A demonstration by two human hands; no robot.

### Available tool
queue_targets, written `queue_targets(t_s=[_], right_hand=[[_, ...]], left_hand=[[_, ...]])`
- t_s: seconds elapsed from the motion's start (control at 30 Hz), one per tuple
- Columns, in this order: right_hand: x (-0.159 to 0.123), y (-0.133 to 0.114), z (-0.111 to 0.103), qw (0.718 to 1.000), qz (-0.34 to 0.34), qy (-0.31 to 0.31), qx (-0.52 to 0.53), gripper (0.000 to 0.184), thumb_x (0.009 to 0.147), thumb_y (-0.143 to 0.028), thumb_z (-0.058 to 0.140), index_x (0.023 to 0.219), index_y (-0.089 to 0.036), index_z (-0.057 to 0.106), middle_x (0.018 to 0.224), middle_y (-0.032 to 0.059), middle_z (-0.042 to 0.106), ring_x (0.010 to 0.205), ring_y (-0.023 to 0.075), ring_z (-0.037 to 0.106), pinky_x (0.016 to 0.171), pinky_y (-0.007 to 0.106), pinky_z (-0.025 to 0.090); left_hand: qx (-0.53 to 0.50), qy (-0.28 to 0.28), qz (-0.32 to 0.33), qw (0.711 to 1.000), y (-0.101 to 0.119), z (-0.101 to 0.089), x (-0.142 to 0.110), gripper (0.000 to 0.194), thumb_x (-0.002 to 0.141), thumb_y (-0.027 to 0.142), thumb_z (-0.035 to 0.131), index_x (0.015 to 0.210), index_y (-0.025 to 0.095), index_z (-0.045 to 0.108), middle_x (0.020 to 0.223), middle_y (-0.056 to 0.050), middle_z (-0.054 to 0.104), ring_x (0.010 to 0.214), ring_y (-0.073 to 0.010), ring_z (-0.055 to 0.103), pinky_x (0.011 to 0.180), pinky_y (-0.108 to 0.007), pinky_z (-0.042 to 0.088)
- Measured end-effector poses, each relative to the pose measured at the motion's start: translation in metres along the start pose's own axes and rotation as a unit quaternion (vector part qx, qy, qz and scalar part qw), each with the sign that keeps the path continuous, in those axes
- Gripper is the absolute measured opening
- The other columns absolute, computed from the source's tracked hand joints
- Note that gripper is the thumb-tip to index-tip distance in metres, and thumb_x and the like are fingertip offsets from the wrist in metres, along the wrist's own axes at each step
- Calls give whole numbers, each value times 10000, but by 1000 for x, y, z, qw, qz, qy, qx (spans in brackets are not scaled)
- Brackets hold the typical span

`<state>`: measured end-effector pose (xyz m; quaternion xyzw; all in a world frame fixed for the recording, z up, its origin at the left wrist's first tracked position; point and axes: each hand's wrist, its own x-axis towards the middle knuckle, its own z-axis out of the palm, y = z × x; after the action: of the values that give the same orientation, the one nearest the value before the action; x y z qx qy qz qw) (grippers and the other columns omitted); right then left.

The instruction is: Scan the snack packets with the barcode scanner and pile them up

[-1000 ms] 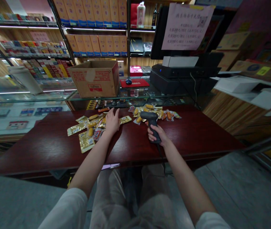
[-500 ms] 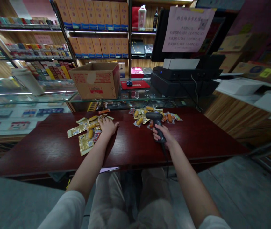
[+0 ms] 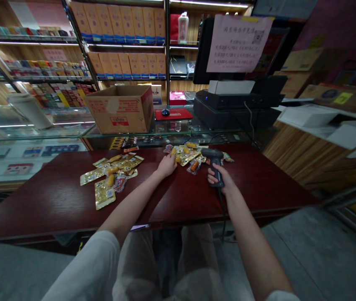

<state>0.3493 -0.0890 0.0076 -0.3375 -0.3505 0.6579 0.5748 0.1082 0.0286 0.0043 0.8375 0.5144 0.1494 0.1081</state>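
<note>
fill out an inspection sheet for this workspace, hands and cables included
surface: dark red table, shiny
job's things: scanner; wrapped snacks in a left pile and right pile
clutter: pale flat thing at the near edge, unclear what
grip: right hand closed around the scanner; left hand at the right pile's left edge, contact unclear
cables: scanner cord hangs past the near edge
surroundings: open cardboard box and monitor beyond the table
</note>
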Motion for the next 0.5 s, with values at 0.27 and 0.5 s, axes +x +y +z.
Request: queue_targets(t_s=[0.27,0.5], right_hand=[[-4,11,24,996,37,-67,-44,344,803,-393,738,925,-222,465,574,-110,481,333,32,314,377,189,313],[15,26,74,987,44,-143,-63,338,818,-411,719,963,-230,474,583,-116,489,326,40,333,379,203,330]], left_hand=[[-563,21,-143,814,-51,-16,-21,284,964,303,496,1187,171,611,929,-75,691,781,-175,636,705,-281,506],[-829,-24,-123,544,-83,-41,-40,272,996,356,523,1106,151,664,862,-61,680,740,-117,655,708,-242,528]])
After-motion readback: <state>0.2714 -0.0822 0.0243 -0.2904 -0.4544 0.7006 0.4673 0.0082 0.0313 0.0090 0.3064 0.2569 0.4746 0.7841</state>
